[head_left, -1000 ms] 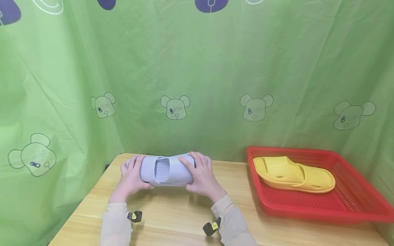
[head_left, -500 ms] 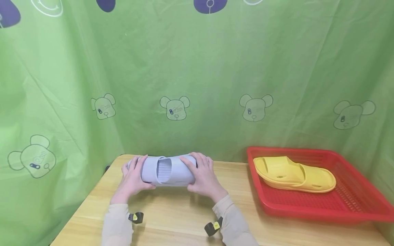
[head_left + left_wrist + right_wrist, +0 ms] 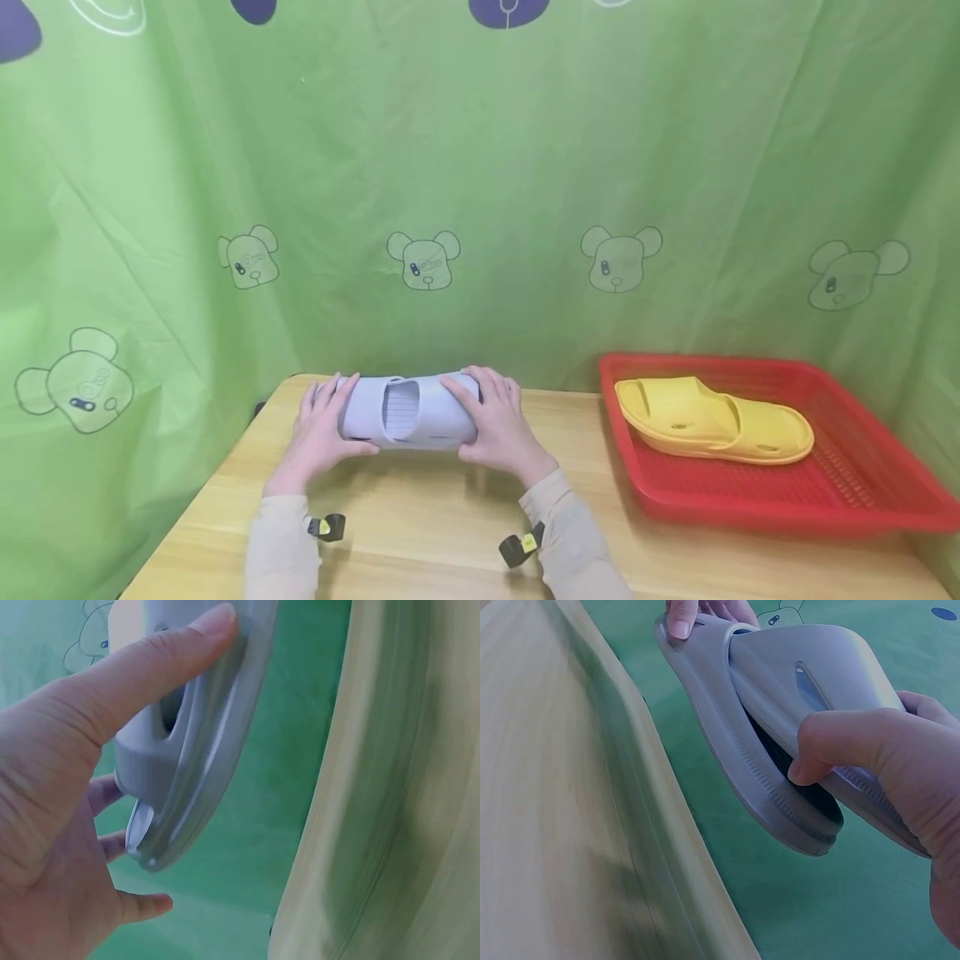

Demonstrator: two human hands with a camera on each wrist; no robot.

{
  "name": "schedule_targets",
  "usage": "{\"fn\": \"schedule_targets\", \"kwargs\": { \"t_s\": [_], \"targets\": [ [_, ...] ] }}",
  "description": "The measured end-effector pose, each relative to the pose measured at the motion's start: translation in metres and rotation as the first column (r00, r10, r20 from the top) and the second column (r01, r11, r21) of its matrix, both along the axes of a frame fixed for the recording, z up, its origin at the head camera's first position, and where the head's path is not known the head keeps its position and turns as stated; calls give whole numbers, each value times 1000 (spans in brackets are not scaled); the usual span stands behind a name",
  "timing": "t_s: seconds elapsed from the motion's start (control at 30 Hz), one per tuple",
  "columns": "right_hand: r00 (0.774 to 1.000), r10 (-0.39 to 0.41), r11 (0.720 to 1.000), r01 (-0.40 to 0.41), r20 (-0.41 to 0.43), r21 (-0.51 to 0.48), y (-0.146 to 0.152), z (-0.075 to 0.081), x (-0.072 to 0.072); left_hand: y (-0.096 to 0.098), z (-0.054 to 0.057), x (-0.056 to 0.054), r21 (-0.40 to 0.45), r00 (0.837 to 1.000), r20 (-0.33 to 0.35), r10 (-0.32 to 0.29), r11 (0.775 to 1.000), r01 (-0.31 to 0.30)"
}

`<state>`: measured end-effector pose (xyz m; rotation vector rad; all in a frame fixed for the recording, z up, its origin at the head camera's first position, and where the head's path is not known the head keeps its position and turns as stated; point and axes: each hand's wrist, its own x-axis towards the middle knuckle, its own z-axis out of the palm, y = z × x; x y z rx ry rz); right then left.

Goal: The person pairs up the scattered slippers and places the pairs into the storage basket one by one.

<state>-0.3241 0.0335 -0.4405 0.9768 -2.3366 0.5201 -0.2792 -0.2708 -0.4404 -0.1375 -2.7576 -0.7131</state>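
Note:
A pair of light grey slippers [image 3: 442, 412] is fitted together, toe ends pointing opposite ways, and held up over the wooden table. My left hand [image 3: 318, 437] grips their left end, thumb along the near side. At the right end my right hand [image 3: 502, 429] holds on with the thumb in front. In the left wrist view the left thumb presses the side of a slipper [image 3: 217, 742]; its other fingers are partly behind. The right wrist view has one slipper's sole [image 3: 757, 780] slotted into the other, with the right thumb on the upper near that joint.
To the right stands a red plastic basket [image 3: 750, 521] holding yellow slippers [image 3: 690, 417] that are also fitted together. A green curtain [image 3: 517, 183] with bear prints hangs behind the wooden table [image 3: 420, 533]. Both wrists wear small black cameras.
Both hands keep hold of the grey slippers, which have shifted very slightly to the right. The basket and yellow slippers have stayed put.

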Motion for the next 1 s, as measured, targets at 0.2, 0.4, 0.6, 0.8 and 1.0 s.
{"fn": "schedule_targets", "kwargs": {
  "t_s": [0.2,0.4,0.6,0.8,1.0],
  "targets": [
    [1000,8,1000,-8,23,0,1,1,1,-9,1,2,18,1000,-2,-5,1000,5],
    [1000,13,1000,-12,27,-11,2,1,0,-13,6,4,60,1000,-19,-17,998,18],
    [999,13,999,-12,38,-35,3,3,0,-12,11,6,116,999,-42,-3,993,8],
    [1000,17,998,-15,22,-54,4,5,1,-11,17,9,105,998,-68,2,994,6],
    [1000,31,998,-31,5,-48,4,6,1,-8,21,11,65,1000,-29,2,998,0]
  ]
}}
